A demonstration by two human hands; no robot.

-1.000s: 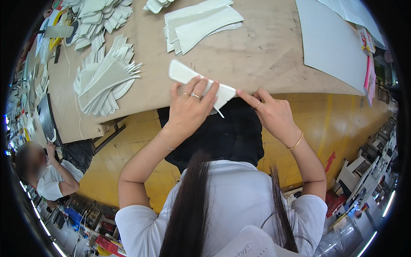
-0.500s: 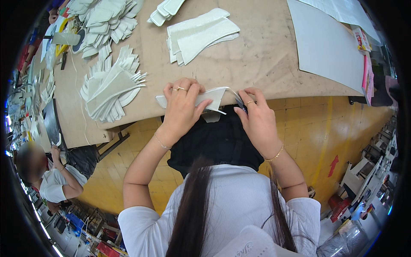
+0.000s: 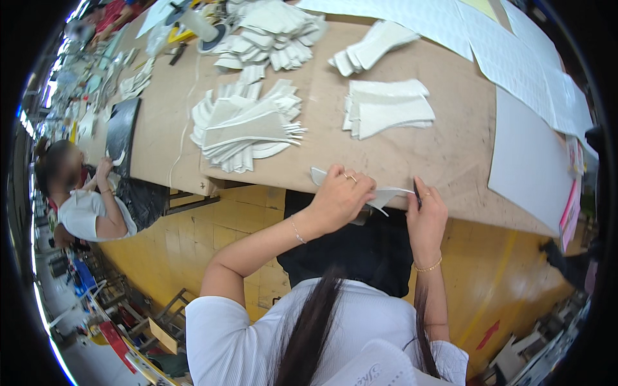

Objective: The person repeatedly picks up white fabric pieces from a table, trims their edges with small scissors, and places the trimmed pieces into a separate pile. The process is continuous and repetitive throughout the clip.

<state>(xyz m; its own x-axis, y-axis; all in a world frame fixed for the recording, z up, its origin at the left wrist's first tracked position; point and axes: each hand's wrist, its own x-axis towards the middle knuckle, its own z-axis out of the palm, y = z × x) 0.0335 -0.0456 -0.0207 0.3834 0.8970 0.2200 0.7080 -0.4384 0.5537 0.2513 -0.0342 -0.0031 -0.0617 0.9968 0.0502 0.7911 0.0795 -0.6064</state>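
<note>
At the table's near edge my left hand (image 3: 341,199) is closed on an off-white, padded-looking cut piece (image 3: 393,195), its fingers curled over the top. One corner sticks out past the fingertips and a thin edge runs right toward my other hand. My right hand (image 3: 427,222) is closed around a small dark-handled tool (image 3: 417,193) that looks like thread snips; its tip is mostly hidden. Beyond my hands lies a short stack of similar flared pieces (image 3: 389,109). A bigger fanned pile (image 3: 244,132) lies to the left.
The tan-covered table (image 3: 463,154) carries another small stack (image 3: 373,46) and a large heap (image 3: 277,32) at the back. A white board (image 3: 531,167) lies at right. At far left a person (image 3: 96,206) works beside a black panel (image 3: 122,135). Yellow floor (image 3: 225,222) shows below.
The view has swung left, so the table and piles appear farther right. My left hand has turned and covers more of the piece; my right hand is more upright, still holding the tool.
</note>
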